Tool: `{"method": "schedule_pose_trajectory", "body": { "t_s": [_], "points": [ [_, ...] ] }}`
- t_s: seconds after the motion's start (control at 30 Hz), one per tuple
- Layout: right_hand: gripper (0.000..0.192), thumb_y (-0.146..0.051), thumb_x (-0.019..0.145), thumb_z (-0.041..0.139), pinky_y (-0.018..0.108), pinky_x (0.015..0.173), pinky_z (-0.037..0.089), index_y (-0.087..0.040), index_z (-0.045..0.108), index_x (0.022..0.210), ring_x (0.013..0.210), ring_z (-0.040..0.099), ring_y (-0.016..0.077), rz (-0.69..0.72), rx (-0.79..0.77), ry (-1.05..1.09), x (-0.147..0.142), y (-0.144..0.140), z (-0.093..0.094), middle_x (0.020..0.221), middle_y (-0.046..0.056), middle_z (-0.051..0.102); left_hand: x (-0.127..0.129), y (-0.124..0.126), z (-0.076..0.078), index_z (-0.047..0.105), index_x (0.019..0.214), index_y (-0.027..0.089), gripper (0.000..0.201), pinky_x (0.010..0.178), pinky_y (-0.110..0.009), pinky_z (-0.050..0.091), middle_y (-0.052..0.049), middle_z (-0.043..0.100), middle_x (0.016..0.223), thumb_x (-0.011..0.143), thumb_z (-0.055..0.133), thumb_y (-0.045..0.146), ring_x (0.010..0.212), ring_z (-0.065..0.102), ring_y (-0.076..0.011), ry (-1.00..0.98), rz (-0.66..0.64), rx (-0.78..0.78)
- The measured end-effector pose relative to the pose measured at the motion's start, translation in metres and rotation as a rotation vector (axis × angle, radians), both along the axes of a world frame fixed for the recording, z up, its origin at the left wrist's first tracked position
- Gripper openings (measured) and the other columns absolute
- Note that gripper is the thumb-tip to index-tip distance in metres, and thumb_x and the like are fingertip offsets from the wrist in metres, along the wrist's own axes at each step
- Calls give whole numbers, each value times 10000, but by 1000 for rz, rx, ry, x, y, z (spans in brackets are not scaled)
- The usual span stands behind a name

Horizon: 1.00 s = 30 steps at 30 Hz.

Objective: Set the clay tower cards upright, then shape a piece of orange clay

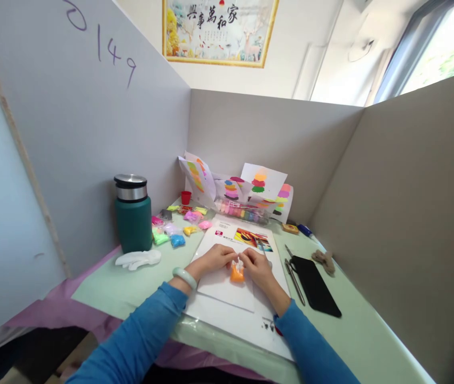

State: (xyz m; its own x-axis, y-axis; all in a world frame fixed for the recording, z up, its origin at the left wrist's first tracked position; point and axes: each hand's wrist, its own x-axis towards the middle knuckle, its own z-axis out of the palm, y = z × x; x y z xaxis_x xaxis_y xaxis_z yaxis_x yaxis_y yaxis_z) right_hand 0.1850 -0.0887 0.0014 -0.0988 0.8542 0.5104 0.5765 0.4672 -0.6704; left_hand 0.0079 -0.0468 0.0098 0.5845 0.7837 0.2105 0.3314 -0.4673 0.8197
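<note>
A small clear bag of orange clay (237,273) hangs between my two hands, over a white sheet of paper (222,293). My left hand (221,257) pinches the top of the bag from the left, with a pale bangle (184,278) at its wrist. From the right, my right hand (255,265) pinches the same top edge, its fingertips nearly meeting those of the left. Beneath the sheet lies a larger white pad (237,330) with a colourful printed picture near its far end.
To the left stand a green bottle (134,221), a white glove (138,260) and several small coloured clay bags (177,240). Painted papers (264,181) lean at the back. On the right lie a black phone-like slab (315,285), a pen (294,281) and a brown cloth (324,262). Grey partitions enclose the table.
</note>
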Motion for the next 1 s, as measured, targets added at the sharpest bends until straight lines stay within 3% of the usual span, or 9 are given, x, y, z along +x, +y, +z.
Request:
{"method": "schedule_pose_trajectory", "body": {
  "t_s": [0.13,0.23,0.53,0.8,1.0],
  "points": [
    [260,-353,858,480,242,558,373,-187,559,675,571,492,130,65,-15,12,1,-1,-1,595,-18,554,-1,0,0,680,690,134,350,601,-226,401,4,600,553,823,495,400,571,527,-128,23,-6,75],
    [233,-318,848,483,237,549,364,-185,553,671,564,480,124,36,14,5,0,-1,-2,594,-19,545,-1,0,0,656,653,136,365,588,-223,390,4,602,560,827,496,413,574,524,-125,20,-2,84],
    [184,-305,841,496,228,567,368,-190,574,722,575,485,116,54,18,2,-1,1,-5,634,-18,569,-4,-2,7,631,678,131,346,545,-220,377,9,578,568,806,522,433,543,489,-111,-49,-88,-15],
    [221,-331,824,515,237,569,367,-189,550,659,580,493,123,21,-46,95,0,0,-1,607,-19,555,-1,2,-1,674,794,127,416,483,-225,329,29,530,511,802,497,503,459,417,-99,-65,-20,-119],
    [239,-343,817,526,235,548,346,-195,524,629,544,472,118,-32,-51,78,3,0,0,566,-29,547,-2,6,-4,690,808,123,401,483,-218,332,23,546,517,797,504,478,458,429,-96,-76,6,-110]
  ]
}}
